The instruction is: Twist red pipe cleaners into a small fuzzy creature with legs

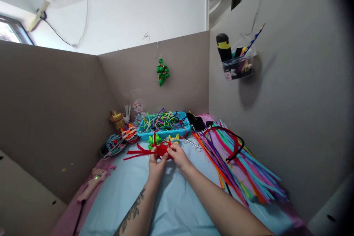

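Between my hands is a red pipe-cleaner piece [162, 150], with several loose red stems sticking out to the left and one pointing up. My left hand [157, 163] grips its left side with thumb and fingers. On its right side my right hand [177, 156] pinches the edge. Just behind the red piece sit a green pipe-cleaner figure [155, 140] and a yellow one [174, 139], both partly hidden. Scissors [193, 144] lie on the blue cloth to the right of my right hand.
A blue tray [164, 133] of tangled pipe-cleaner scraps stands at the back. Bundles of colourful pipe cleaners [235, 162] lie right. At left are a pink glue gun [95, 181] with a lit green light and a dark bowl [113, 149]. Grey panels [155, 92] enclose the table.
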Motion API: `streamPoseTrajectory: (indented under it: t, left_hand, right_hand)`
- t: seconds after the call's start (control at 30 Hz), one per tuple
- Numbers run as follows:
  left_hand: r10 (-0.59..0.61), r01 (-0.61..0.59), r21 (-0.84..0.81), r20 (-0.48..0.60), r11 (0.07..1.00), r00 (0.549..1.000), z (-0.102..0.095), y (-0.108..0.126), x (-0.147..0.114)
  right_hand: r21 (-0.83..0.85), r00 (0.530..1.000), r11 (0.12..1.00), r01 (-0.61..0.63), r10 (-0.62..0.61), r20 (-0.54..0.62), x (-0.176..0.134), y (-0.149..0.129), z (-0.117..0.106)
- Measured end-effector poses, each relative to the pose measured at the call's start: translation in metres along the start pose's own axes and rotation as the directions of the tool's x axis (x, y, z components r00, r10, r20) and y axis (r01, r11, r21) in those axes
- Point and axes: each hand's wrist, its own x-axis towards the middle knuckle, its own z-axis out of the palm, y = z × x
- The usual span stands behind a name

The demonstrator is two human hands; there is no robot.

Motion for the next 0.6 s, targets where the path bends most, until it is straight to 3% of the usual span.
streamPoseTrajectory:
  t: [0.33,0.6]
  left_hand:
    - [-0.01,0.017,-0.088,0.078,0.996,0.997,0.0012,0.0009,0.0005]
    - [-0.039,0.041,-0.093,0.025,0.995,0.999,0.0017,-0.0047,0.0007]
  right_hand:
    - [0.033,0.999,0.999,-0.041,0.041,0.024,0.0006,0.005,0.0]
    - [0.061,0.995,0.994,-0.09,0.087,0.044,-0.0003,0.0021,0.0002]
